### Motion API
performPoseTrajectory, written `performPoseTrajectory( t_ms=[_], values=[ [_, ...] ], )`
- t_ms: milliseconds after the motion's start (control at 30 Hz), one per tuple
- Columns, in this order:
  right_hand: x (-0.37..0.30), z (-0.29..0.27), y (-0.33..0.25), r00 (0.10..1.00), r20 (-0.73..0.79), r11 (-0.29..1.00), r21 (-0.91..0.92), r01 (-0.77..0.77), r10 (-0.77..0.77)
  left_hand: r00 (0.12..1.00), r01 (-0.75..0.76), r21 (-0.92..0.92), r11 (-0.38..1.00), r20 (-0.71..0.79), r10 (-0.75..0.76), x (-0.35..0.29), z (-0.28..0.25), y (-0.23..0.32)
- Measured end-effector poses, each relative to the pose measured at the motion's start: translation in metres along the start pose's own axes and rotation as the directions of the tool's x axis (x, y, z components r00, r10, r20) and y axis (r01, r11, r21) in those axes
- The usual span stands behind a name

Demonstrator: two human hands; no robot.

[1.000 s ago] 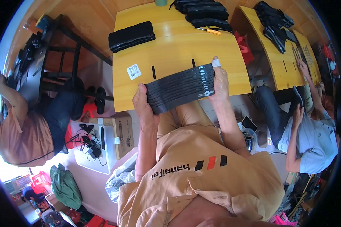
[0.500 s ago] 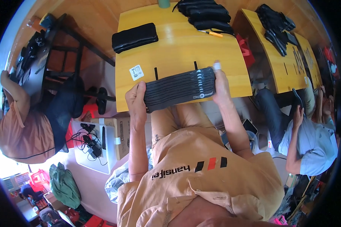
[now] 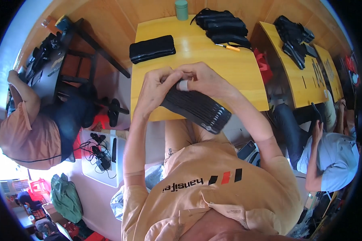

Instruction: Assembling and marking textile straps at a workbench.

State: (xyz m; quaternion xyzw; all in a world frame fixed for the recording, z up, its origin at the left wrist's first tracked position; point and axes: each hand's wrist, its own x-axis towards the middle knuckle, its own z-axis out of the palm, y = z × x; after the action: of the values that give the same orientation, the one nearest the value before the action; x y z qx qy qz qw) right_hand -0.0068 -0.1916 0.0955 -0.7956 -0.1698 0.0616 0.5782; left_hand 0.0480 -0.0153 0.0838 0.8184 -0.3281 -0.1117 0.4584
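Black straps (image 3: pixel 195 109), left hand (image 3: pixel 155 91) beside right hand (image 3: pixel 208 82) (pinched, perhaps)

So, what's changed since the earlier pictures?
The right hand let go of the right end of the black strap bundle and moved left, beside the left hand at the other end; the free end now points right and toward the person. The orange-handled tool and black pouch stay on the yellow table.

Dark lettering (image 3: pixel 184 184) is printed across the tan shirt (image 3: pixel 245 205), with three slanted black and red bars (image 3: pixel 226 177) set to its right. Smaller lettering (image 3: pixel 169 152) is borne by the trousers (image 3: pixel 179 138); white print (image 3: pixel 218 115) on the black strap bundle (image 3: pixel 189 105) cannot be read.
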Motion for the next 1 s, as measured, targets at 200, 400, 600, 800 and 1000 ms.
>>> performPoseTrajectory(
  t_ms=[200,400,600,800,1000],
  values=[
    [-0.004,0.000,0.025,0.847,-0.481,0.848,0.524,0.072,0.226,0.962,0.041,-0.761,0.648,-0.144,-0.230,-0.027,0.034,-0.036],
    [-0.006,-0.007,0.051,0.731,-0.620,0.821,0.551,0.147,0.285,0.973,0.196,-0.920,0.340,0.139,-0.184,-0.062,0.073,-0.057],
    [-0.014,-0.007,0.064,0.744,-0.600,0.742,0.633,0.218,0.293,0.936,0.295,-0.811,0.505,0.139,-0.323,-0.062,0.072,-0.056],
    [-0.028,-0.020,0.051,0.776,-0.500,0.679,0.723,0.128,0.385,0.929,0.324,-0.764,0.559,0.145,-0.341,-0.061,0.073,-0.055],
    [-0.022,-0.014,0.053,0.697,-0.585,0.830,0.557,-0.026,0.414,0.944,0.300,-0.706,0.642,0.125,-0.304,-0.063,0.072,-0.058]
  ],
)
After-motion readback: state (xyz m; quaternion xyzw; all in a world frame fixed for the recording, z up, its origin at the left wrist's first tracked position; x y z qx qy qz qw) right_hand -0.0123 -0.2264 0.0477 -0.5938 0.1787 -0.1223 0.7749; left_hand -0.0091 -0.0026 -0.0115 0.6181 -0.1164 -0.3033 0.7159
